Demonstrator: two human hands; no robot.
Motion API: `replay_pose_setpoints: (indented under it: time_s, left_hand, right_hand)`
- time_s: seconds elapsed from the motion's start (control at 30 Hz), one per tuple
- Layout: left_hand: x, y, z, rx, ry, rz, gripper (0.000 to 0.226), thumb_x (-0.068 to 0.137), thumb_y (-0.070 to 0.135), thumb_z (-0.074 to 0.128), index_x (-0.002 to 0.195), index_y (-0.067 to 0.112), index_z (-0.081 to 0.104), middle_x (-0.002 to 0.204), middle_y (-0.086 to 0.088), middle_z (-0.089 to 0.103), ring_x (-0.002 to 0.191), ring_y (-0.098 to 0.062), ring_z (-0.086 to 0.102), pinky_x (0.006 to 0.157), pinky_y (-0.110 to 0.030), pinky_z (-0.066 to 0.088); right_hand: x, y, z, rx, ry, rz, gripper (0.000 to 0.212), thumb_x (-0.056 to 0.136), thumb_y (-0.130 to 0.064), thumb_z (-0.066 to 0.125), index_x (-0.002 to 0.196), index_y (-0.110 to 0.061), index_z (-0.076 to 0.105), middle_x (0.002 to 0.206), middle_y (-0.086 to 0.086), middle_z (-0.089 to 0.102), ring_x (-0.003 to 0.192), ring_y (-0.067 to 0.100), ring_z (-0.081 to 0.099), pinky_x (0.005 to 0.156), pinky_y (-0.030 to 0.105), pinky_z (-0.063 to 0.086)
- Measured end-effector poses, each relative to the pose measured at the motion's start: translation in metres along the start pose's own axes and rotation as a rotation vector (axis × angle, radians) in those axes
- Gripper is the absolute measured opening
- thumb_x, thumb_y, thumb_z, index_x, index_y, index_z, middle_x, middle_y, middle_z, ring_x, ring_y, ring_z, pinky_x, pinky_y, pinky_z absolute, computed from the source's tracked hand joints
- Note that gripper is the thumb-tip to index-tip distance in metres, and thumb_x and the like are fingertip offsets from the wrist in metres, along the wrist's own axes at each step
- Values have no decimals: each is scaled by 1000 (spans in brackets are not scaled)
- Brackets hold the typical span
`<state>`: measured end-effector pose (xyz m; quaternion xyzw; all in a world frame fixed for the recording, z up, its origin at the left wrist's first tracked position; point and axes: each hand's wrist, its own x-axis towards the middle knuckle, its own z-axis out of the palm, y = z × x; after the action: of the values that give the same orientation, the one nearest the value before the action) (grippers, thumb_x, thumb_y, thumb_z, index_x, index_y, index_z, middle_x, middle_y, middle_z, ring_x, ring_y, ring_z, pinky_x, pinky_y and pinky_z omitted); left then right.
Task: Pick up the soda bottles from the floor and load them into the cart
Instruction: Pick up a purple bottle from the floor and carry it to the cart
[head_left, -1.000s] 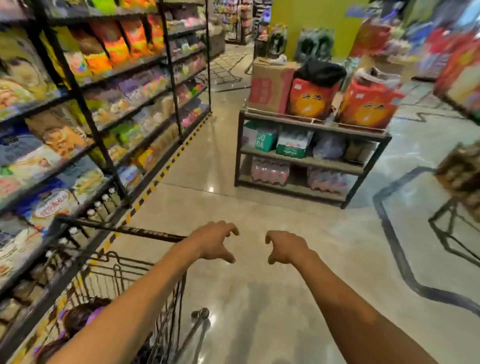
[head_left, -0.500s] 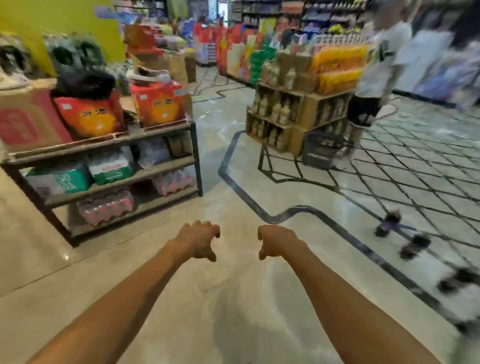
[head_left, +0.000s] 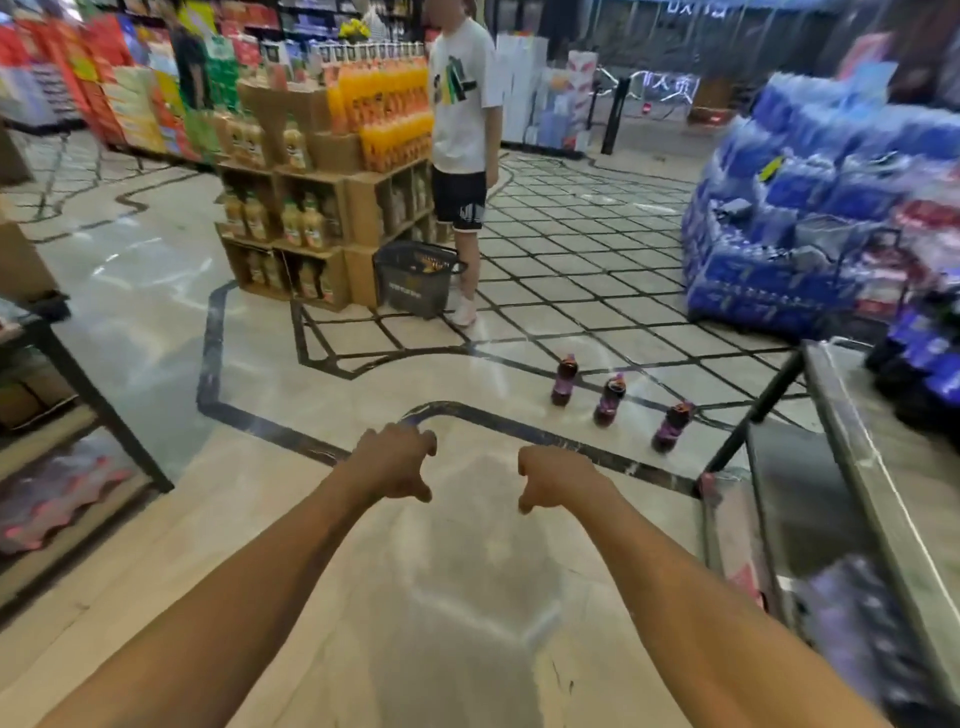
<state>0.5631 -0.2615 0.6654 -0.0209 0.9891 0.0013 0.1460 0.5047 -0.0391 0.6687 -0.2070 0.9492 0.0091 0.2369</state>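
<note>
Soda bottles (head_left: 610, 399), three, dark drink with purple labels, upright in a slanting row on the floor (head_left: 156, 322), right of centre, just beyond the black inlay line. Spaced apart from one another, probably for taking one at a time by the neck. Left hand (head_left: 395, 460) and right hand (head_left: 558, 480) stretched forward side by side at mid-frame, well short of the row. Each grip loosely curled, fingers hooked downward, pinching nothing. Likely held out so in readiness to reach, no stoop begun yet. Of the three, the rightmost bottle (head_left: 671, 426) near the slanted leg of the metal shelf (head_left: 841, 415) at lower right, so some care needed there. Cart not in frame. Higher up and left of the row, a black shopping basket (head_left: 415, 283) on the floor, between a standing person (head_left: 462, 104) and the juice display (head_left: 322, 171).
</note>
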Motion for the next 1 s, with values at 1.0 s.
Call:
replay_pose_setpoints:
  time_s: [1.0]
  left_hand:
    - [352,173,-75,115,20,261,64,82,60,74,133,29,52,124,2,56,109,-20,55,88,-36,52]
  right_hand:
    - [178,310,-71,203,12,296,53,89,-37,78,133,-22,53,127,3,63,115,26,62,80,36,44]
